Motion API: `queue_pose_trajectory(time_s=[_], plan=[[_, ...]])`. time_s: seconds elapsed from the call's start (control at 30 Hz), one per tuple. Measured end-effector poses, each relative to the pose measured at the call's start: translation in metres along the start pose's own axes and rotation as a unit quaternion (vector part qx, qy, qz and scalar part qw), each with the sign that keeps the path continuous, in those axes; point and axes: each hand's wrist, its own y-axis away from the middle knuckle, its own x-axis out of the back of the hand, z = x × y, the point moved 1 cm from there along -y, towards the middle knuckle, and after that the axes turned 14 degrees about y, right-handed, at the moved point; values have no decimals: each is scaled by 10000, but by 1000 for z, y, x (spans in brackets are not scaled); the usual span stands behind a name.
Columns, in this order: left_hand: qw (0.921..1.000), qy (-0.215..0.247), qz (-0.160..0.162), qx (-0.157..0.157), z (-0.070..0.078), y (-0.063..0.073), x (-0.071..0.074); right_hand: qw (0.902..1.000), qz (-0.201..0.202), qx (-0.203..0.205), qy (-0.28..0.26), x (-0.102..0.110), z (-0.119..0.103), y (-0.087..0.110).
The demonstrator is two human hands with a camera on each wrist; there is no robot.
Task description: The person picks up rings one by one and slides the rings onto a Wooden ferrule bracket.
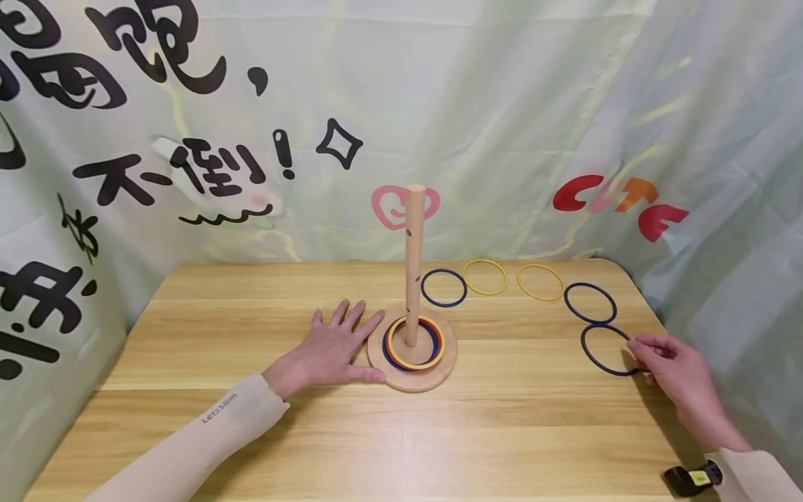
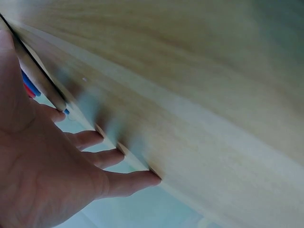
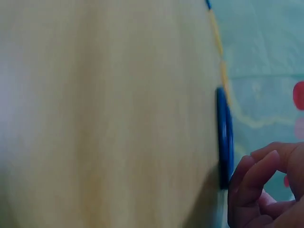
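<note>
A wooden peg [image 1: 413, 272] stands upright on a round wooden base [image 1: 414, 383]. Around its foot lie stacked rings, a yellow ring [image 1: 390, 343] on top with red and blue beneath. My left hand [image 1: 335, 348] lies with fingers spread at the left of the base, its thumb and index finger reaching the base's edge. At the table's right side, my right hand [image 1: 677, 373] pinches the right edge of a dark blue ring [image 1: 583, 345] between thumb and fingers. Another blue ring [image 1: 567, 298] lies just behind that one, overlapping it in the head view.
Along the back of the table [image 1: 502, 432] lie a blue ring [image 1: 444, 306] and two yellow rings, one left [image 1: 464, 279] and one right [image 1: 518, 279]. A printed curtain [image 1: 477, 104] hangs behind and at both sides. A black strap device [image 1: 690, 481] sits at my right wrist.
</note>
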Motion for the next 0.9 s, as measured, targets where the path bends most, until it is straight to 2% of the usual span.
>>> queue_pose_trajectory(time_s=[0.2,0.4,0.57,0.77,0.9], plan=[[10000,-22,25,-53,3,-2,-2,9959,-199,-216,861,13,12,-5],[10000,-11,24,25,0,-1,-1,9827,-436,-80,1798,14,8,-9],[10000,-59,40,52,-3,2,0,9777,-484,71,2043,9,2,-13],[9999,-100,36,-18,-4,2,-2,9751,-290,299,2177,4,0,-8],[10000,-28,28,-33,-1,1,-2,9737,-185,634,2183,0,-4,-2]])
